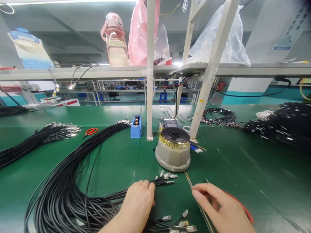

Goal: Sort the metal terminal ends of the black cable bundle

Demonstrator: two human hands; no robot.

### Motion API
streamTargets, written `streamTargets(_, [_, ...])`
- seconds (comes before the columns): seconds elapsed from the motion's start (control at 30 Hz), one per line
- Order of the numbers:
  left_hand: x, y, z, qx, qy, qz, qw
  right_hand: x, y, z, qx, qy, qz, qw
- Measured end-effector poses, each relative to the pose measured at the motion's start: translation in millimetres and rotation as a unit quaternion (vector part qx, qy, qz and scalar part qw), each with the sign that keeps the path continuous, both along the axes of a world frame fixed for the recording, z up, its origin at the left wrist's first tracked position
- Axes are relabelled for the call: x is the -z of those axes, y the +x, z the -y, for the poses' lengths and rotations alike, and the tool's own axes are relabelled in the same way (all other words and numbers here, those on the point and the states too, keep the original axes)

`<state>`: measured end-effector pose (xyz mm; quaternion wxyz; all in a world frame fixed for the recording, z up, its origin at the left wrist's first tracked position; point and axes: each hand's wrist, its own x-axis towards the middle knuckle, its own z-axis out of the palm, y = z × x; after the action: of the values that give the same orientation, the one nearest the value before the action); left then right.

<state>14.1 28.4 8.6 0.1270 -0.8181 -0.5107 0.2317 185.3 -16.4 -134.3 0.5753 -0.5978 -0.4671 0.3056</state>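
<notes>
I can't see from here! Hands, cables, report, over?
Left hand pressing down on black cables near their metal ends. Right hand pinching a thin strip, red band under it. Tape dispenser just beyond, touching nothing.

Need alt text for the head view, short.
A left hand gathers black cables by their connector ends on a green bench, while the right hand pinches a thin strip. A round tape dispenser sits just beyond.

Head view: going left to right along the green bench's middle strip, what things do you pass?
Bundle of black cables with metal tips → red scissors → blue tape dispenser → white upright post → round grey tape machine → coiled black cables → large black cable pile.
</notes>
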Motion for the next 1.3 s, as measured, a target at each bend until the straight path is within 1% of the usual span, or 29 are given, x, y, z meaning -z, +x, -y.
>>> streamTargets(0.1, [1.5,0.6,-5.2,0.014,0.006,0.009,1.000,-0.4,16.2,-17.3,-0.044,-0.020,0.010,0.999])
streamTargets(0.17, [-1.0,-3.8,-6.2,0.033,0.024,0.011,0.999,-4.8,26.7,-22.3,-0.041,-0.037,-0.015,0.998])
streamTargets(0.23, [-5.1,-11.0,-6.2,0.054,0.045,0.029,0.997,-11.7,34.1,-22.9,-0.022,-0.044,-0.034,0.998])
streamTargets(0.3, [-9.6,-19.7,-6.0,0.074,0.036,0.107,0.991,-18.8,37.5,-22.1,-0.016,-0.044,-0.043,0.998])
streamTargets(0.33, [-11.5,-23.9,-6.0,0.079,0.013,0.164,0.983,-21.7,37.8,-22.0,-0.021,-0.043,-0.049,0.998])
streamTargets(0.4, [-14.2,-30.3,-6.2,0.072,-0.049,0.283,0.955,-26.1,37.5,-23.3,-0.033,-0.041,-0.076,0.996])
streamTargets(0.43, [-14.9,-31.8,-6.4,0.054,-0.083,0.335,0.937,-27.8,37.5,-24.7,-0.040,-0.039,-0.093,0.994])
streamTargets(0.5, [-15.8,-30.2,-6.8,-0.003,-0.138,0.428,0.893,-30.8,39.3,-28.6,-0.045,-0.034,-0.123,0.991])
streamTargets(0.57, [-16.7,-22.0,-7.2,-0.051,-0.189,0.512,0.836,-34.9,44.4,-34.0,-0.031,-0.027,-0.142,0.989])
streamTargets(0.6, [-17.1,-16.0,-7.4,-0.065,-0.209,0.543,0.811,-37.7,48.1,-37.2,-0.018,-0.023,-0.149,0.988])
streamTargets(0.63, [-17.2,-9.4,-7.4,-0.067,-0.219,0.566,0.792,-40.9,52.4,-40.9,-0.002,-0.018,-0.156,0.988])
streamTargets(0.67, [-16.9,-2.8,-7.4,-0.060,-0.219,0.583,0.780,-44.5,57.0,-45.1,0.015,-0.013,-0.163,0.987])
streamTargets(0.7, [-15.9,3.1,-7.2,-0.051,-0.211,0.595,0.774,-48.2,61.5,-49.6,0.032,-0.008,-0.167,0.985])
streamTargets(0.77, [-11.2,10.5,-6.6,-0.044,-0.192,0.606,0.771,-55.2,69.3,-59.8,0.059,-0.003,-0.170,0.984])
streamTargets(0.83, [-3.1,10.9,-6.4,-0.060,-0.200,0.607,0.767,-60.3,73.4,-70.5,0.060,-0.001,-0.163,0.985])
streamTargets(0.9, [6.4,6.1,-6.5,-0.084,-0.227,0.604,0.760,-63.1,73.0,-80.9,0.028,-0.003,-0.151,0.988])
streamTargets(0.97, [13.8,0.4,-6.2,-0.089,-0.240,0.605,0.754,-64.3,69.3,-90.0,-0.014,-0.005,-0.146,0.989])
streamTargets(1.07, [16.5,-2.9,-3.8,-0.089,-0.239,0.626,0.737,-66.9,63.5,-97.2,-0.054,0.001,-0.156,0.986])
streamTargets(1.13, [13.5,-1.3,-1.7,-0.089,-0.243,0.638,0.725,-70.2,61.5,-93.1,-0.055,0.019,-0.157,0.986])
streamTargets(1.17, [11.5,-0.1,-0.9,-0.092,-0.244,0.638,0.724,-71.9,60.5,-87.3,-0.050,0.032,-0.153,0.987])
streamTargets(1.23, [7.9,2.2,0.2,-0.100,-0.238,0.631,0.732,-73.1,55.8,-68.4,-0.037,0.057,-0.134,0.989])
streamTargets(1.3, [5.7,4.1,1.4,-0.109,-0.234,0.623,0.738,-69.3,44.4,-43.2,-0.033,0.069,-0.110,0.991])
